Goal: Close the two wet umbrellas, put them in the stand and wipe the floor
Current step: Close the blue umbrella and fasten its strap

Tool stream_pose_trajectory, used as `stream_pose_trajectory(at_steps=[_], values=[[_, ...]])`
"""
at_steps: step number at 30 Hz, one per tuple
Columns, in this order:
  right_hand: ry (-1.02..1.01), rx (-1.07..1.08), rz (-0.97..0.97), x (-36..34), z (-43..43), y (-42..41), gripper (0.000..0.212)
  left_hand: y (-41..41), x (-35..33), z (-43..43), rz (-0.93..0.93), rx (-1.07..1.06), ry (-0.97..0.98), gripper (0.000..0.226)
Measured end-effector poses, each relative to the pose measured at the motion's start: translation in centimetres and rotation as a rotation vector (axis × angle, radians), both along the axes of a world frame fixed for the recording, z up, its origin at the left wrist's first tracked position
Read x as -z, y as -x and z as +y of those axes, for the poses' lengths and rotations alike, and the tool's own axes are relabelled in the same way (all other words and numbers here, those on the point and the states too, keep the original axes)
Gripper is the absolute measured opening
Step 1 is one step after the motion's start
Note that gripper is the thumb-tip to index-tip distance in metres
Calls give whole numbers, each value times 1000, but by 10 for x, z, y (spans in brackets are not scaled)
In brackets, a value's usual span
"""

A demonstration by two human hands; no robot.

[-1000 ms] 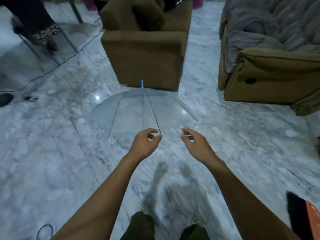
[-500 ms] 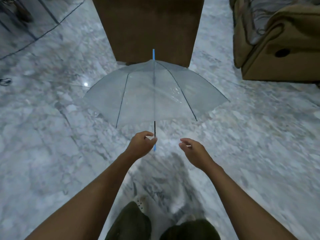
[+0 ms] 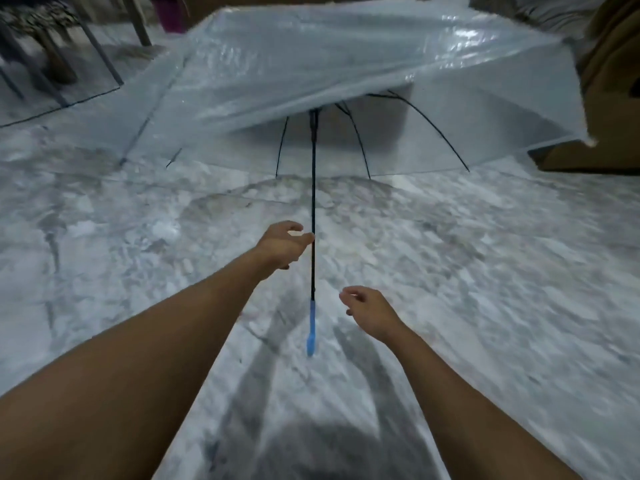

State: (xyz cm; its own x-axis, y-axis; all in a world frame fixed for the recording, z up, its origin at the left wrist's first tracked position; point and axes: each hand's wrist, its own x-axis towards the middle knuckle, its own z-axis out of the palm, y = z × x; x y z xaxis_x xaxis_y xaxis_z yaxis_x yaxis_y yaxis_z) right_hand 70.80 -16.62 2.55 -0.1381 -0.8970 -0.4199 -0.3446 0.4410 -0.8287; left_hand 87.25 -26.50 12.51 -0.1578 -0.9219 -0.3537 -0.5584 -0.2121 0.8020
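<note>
Now the shaft (image 3: 313, 202) of the open umbrella (image 3: 346, 60) is touched by the left hand (image 3: 285, 245), fingers curled; whether it is gripped cannot be told. Just left of the slack, empty right hand (image 3: 370, 311), the blue handle (image 3: 311, 329) should be steadied before closing is attempted.

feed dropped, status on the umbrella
Left hand at black shaft of clear plastic umbrella, grip unclear. Right hand open, empty. Canopy fully open. Brown sofa beside its right edge.
</note>
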Motion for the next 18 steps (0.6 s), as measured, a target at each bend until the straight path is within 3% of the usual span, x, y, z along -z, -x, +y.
stream_pose_trajectory(at_steps=[7,13,18], values=[[58,77,-79,86,-63,-24,45,18,66,-58,58,-36,74,63],[5,90,-186,119,-81,-53,66,21,95,-83,129,-51,12,63],[117,76,-189,129,-84,-67,31,34,107,-88,161,-73,-24,51]])
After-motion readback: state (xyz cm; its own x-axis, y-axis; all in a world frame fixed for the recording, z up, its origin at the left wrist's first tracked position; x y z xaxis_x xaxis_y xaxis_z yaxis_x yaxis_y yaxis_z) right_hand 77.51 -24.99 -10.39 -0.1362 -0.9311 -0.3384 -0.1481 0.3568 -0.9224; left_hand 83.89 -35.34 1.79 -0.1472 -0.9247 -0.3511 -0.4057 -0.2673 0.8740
